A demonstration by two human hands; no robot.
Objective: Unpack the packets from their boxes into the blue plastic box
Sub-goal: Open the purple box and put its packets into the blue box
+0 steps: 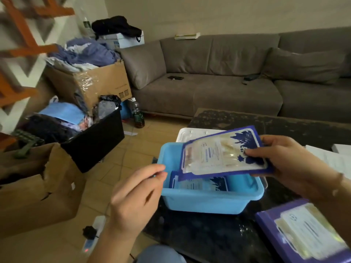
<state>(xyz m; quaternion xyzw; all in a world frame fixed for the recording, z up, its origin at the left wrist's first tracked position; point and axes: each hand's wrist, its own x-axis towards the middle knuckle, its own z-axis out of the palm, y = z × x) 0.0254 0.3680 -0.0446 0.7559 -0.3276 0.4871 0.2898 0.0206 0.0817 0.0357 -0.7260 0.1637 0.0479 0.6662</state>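
Observation:
The blue plastic box [209, 201] stands on the dark table, with at least one purple-edged packet [199, 184] lying inside. My right hand [284, 162] pinches another flat packet [222, 152] by its right end and holds it tilted just above the box. My left hand [134, 198] hovers at the box's left rim, fingers loosely curled, holding nothing. A purple box [307, 232] with more packets lies at the lower right.
A white lid or tray [190, 133] sits behind the blue box. White papers [334, 158] lie at the right edge. Cardboard boxes [34, 186] and a black crate [95, 141] stand on the floor to the left. A grey sofa [218, 82] runs behind the table.

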